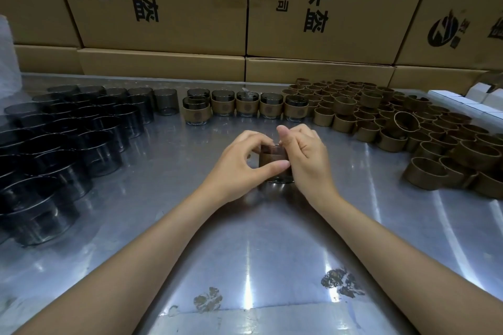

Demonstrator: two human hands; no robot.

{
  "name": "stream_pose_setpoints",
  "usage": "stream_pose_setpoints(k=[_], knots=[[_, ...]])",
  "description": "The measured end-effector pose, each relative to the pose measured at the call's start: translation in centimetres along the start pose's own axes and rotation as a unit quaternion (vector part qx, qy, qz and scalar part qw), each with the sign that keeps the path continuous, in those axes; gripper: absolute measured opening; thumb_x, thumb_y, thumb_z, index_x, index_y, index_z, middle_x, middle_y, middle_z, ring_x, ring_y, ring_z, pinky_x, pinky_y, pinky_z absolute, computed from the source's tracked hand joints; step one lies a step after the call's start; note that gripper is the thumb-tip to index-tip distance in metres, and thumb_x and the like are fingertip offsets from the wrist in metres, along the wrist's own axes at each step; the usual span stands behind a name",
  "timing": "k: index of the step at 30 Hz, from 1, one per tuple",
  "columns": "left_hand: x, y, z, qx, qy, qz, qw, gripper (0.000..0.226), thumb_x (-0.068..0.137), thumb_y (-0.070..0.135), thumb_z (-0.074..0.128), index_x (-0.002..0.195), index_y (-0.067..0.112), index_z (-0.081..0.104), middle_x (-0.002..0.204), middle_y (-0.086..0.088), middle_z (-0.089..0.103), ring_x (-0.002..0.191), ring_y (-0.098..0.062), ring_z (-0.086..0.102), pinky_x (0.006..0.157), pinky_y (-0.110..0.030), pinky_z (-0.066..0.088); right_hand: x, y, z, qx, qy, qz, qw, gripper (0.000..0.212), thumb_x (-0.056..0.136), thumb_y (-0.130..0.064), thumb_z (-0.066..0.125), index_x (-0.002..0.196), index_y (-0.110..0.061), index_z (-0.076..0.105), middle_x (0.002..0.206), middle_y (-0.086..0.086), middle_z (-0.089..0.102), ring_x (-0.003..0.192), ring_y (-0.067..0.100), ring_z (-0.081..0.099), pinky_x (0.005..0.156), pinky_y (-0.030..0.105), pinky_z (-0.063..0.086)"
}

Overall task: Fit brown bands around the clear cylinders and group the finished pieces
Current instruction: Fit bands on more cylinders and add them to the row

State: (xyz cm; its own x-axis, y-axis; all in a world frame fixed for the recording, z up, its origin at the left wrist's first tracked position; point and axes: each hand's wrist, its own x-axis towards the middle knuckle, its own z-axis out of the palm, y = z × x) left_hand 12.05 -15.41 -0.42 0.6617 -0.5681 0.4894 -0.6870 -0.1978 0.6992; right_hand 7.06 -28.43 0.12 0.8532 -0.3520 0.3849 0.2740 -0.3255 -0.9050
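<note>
A clear cylinder with a brown band (273,158) around it stands on the metal table (245,239) at the centre. My left hand (242,163) grips it from the left, thumb across the band's front. My right hand (304,155) holds it from the right, thumb raised at the rim. Several bare smoky clear cylinders (68,139) crowd the left side. A heap of loose brown bands (394,122) covers the right. Several finished banded cylinders (246,106) stand in a row at the back.
Stacked cardboard cartons (245,8) with printed characters wall off the back of the table. White small boxes (468,100) sit at the far right. Two dark scuffed patches (340,283) mark the near table surface.
</note>
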Motion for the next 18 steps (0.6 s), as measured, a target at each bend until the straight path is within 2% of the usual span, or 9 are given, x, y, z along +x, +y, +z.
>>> stream_pose_setpoints(k=[4,8,11,14,18], knots=[[0.3,-1.0,-0.3,0.060,0.052,0.009,0.997,0.022,0.077,0.026,0.078,0.087,0.013,0.064,0.107,0.000,0.057,0.099,-0.008,0.053,0.080,-0.003,0.035,0.2,0.3,0.0,-0.070,0.010,-0.021,0.997,0.035,0.101,-0.039,0.041,0.108,-0.010,0.061,0.102,-0.006,0.053,0.110,0.010,0.049,0.091,0.022,0.038],[1.4,-2.3,-0.7,0.113,0.099,0.001,0.989,0.023,0.074,0.021,0.081,0.088,0.011,0.065,0.107,0.000,0.055,0.100,-0.010,0.052,0.084,-0.018,0.039,0.1,0.9,0.0,-0.115,0.023,-0.043,0.992,0.023,0.101,-0.034,0.041,0.102,-0.019,0.058,0.099,-0.010,0.051,0.108,0.009,0.048,0.088,0.019,0.034],[2.8,-3.8,-1.2,0.154,0.131,-0.020,0.979,0.025,0.076,0.026,0.079,0.092,0.014,0.062,0.107,0.002,0.055,0.097,-0.007,0.051,0.077,-0.021,0.036,0.2,1.2,0.3,-0.122,0.021,-0.046,0.991,0.016,0.100,-0.033,0.042,0.099,-0.025,0.056,0.097,-0.013,0.052,0.107,0.010,0.049,0.088,0.022,0.036],[4.5,-5.3,-1.7,0.205,0.145,-0.037,0.967,0.027,0.080,0.030,0.075,0.096,0.014,0.061,0.110,0.001,0.057,0.099,-0.012,0.053,0.073,-0.022,0.033,0.2,1.5,0.2,-0.112,0.006,-0.027,0.993,0.011,0.100,-0.035,0.043,0.094,-0.034,0.052,0.098,-0.014,0.057,0.106,0.010,0.052,0.087,0.025,0.039],[6.8,-6.8,-2.1,0.262,0.141,-0.059,0.953,0.030,0.086,0.033,0.069,0.107,0.015,0.060,0.113,-0.002,0.060,0.101,-0.018,0.057,0.072,-0.026,0.036,0.5,1.6,0.3,-0.102,-0.005,-0.015,0.995,0.011,0.100,-0.034,0.044,0.093,-0.033,0.053,0.098,-0.010,0.060,0.106,0.012,0.053,0.086,0.025,0.040]])
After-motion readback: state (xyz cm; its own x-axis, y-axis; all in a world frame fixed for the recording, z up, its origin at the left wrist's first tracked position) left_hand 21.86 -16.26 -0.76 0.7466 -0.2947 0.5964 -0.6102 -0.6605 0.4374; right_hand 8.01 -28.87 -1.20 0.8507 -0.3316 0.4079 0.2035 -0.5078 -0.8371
